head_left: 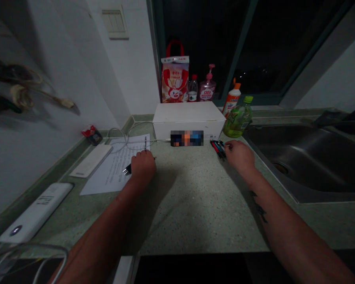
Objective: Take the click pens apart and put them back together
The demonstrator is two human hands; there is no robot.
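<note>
My left hand (142,165) is closed on a dark pen (127,170), resting at the edge of a printed sheet of paper (114,167) on the green speckled counter (189,197). My right hand (239,155) rests on the counter with its fingers curled over one end of a bundle of several coloured pens (218,148). A white box (187,116) stands just behind both hands.
A steel sink (307,157) lies at the right. A green bottle (238,118), an orange-capped bottle (231,100), a pink pump bottle (207,88) and a red bag (174,79) line the window. A white power bank (37,213), a flat white device (91,159) and cables lie at the left.
</note>
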